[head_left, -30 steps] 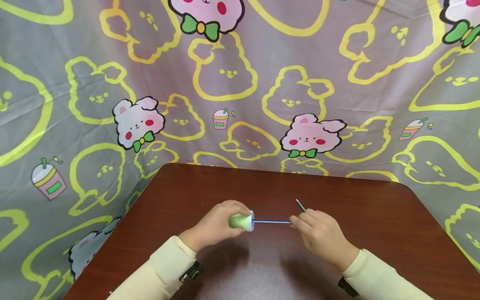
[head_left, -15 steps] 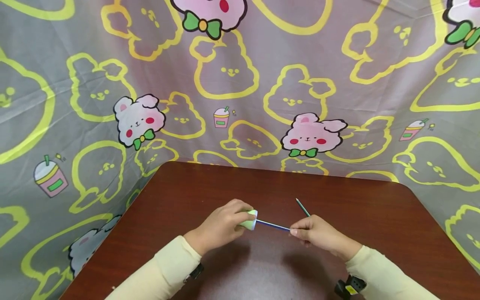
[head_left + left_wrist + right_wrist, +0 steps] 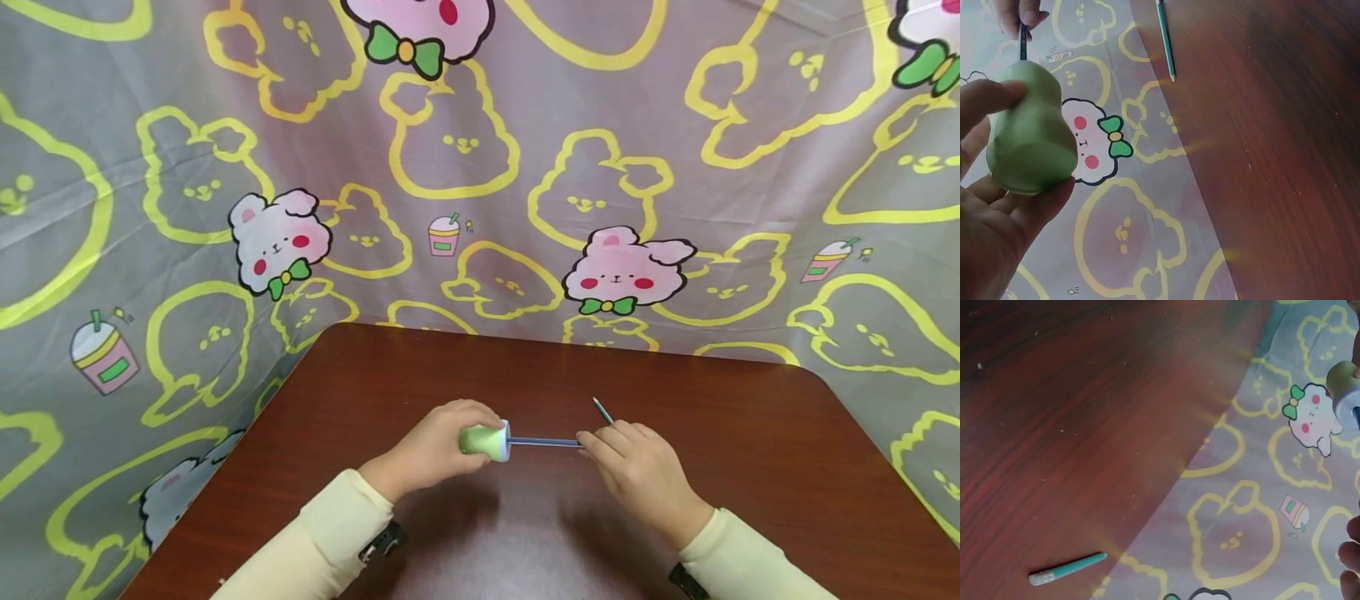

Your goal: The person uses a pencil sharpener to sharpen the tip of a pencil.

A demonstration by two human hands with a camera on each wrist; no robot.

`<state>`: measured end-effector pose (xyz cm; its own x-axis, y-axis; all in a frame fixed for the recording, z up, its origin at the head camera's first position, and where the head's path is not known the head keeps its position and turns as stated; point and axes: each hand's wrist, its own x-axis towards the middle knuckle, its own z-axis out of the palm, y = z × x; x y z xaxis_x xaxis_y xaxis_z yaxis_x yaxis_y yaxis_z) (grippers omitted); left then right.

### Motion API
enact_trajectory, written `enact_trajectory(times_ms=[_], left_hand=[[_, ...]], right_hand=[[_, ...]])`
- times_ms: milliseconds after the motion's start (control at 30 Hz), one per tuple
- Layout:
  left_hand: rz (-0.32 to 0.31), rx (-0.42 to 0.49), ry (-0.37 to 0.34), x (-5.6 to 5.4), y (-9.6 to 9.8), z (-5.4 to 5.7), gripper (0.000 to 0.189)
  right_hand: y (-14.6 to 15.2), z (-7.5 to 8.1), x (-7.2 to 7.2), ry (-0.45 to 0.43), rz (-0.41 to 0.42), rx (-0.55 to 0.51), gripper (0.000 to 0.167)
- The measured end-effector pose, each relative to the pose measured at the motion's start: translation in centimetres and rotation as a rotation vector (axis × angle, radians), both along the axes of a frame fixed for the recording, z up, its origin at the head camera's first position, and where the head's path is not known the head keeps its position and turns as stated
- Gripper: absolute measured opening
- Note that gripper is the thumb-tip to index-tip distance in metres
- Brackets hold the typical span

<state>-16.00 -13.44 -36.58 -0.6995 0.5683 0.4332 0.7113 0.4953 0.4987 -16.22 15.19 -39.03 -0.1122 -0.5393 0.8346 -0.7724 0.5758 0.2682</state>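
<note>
My left hand [image 3: 427, 448] grips a light green, waisted pencil sharpener [image 3: 480, 442] with a white end, held sideways above the table. A dark blue pencil [image 3: 543, 442] reaches from that white end across to my right hand [image 3: 643, 477], whose fingers pinch its far part. The pencil's inner tip is hidden inside the sharpener. In the left wrist view the sharpener's rounded green base [image 3: 1034, 162] faces the camera, fingers and thumb around it. At the right edge of the right wrist view, only the sharpener's white end [image 3: 1347, 411] and some fingertips [image 3: 1350, 556] show.
Behind my right hand a teal pencil [image 3: 602, 409] lies on the reddish-brown table [image 3: 420, 367]. Its pale tip points away from me. A grey curtain [image 3: 480, 100] with yellow outlines and rabbit faces hangs along the back and sides. Small specks dot the tabletop.
My right hand rolled palm-up on the pencil half a second ago, and now its back faces up again. My left hand tilted the sharpener and brought it back level.
</note>
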Motion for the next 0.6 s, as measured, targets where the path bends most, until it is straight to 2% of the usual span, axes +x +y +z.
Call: enact_trajectory(times_ms=[67,133,233,300,333,367,433,500,533,567,600], left_hand=[[-0.005,0.000,-0.025,0.0,-0.1,0.1,0.036],[-0.014,-0.008,-0.019,0.1,0.0,0.3,0.037],[-0.027,-0.039,0.043,0.2,0.1,0.3,0.036],[-0.036,-0.062,0.127,0.3,0.2,0.3,0.035],[-0.042,-0.071,0.177,0.3,0.3,0.3,0.035],[-0.045,-0.080,0.227,0.3,0.3,0.2,0.034],[-0.056,-0.089,0.316,0.3,0.4,0.0,0.034],[-0.069,-0.093,0.371,0.3,0.5,0.0,0.035],[-0.073,-0.098,0.384,0.3,0.5,-0.1,0.034],[-0.075,-0.099,0.387,0.3,0.5,-0.1,0.034],[-0.072,-0.103,0.387,0.4,0.5,-0.1,0.035]], right_hand=[[-0.1,0.2,0.0,0.043,0.019,-0.002,0.032],[-0.2,0.3,0.2,0.037,0.023,-0.005,0.033],[-0.1,0.3,0.6,-0.059,0.005,0.000,0.038],[0.1,0.4,0.9,-0.194,-0.011,0.018,0.034],[0.2,0.5,1.1,-0.315,-0.015,0.026,0.031],[0.3,0.8,1.2,-0.483,-0.002,0.037,0.028],[0.5,1.4,1.3,-0.913,0.062,0.024,0.022],[0.6,2.1,1.3,-1.329,0.101,-0.065,0.017],[0.7,2.3,1.2,-1.479,0.101,-0.110,0.019],[0.8,2.5,1.1,-1.585,0.105,-0.139,0.019],[0.8,2.6,0.9,-1.642,0.111,-0.153,0.019]])
